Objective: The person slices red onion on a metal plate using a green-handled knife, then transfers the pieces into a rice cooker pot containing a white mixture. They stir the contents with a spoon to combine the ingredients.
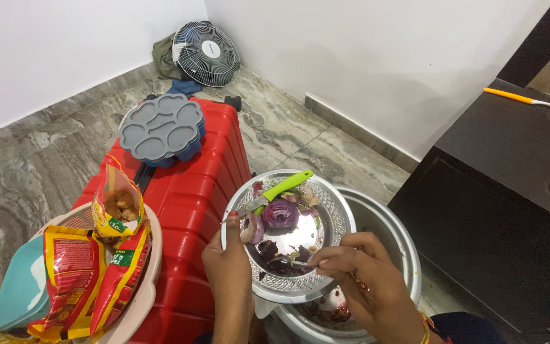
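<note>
At the left, snack packets (pixel 81 267) fill a beige basket (pixel 151 280) on the red suitcase (pixel 205 165), near its front-left corner. The left hand (pixel 230 264) has its grip clamped on the left rim of the steel plate (pixel 332 216), which carries a peeled purple onion (pixel 281 213) and a green-handled knife (pixel 281 188). The right hand (pixel 367 267), fingers together, presses onion scraps (pixel 284 255) at the plate's front edge, over a steel pot (pixel 396 236).

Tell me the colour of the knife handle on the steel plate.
Bright lime green; the knife handle lies across the far side of the steel plate, clearest in the head view.
</note>
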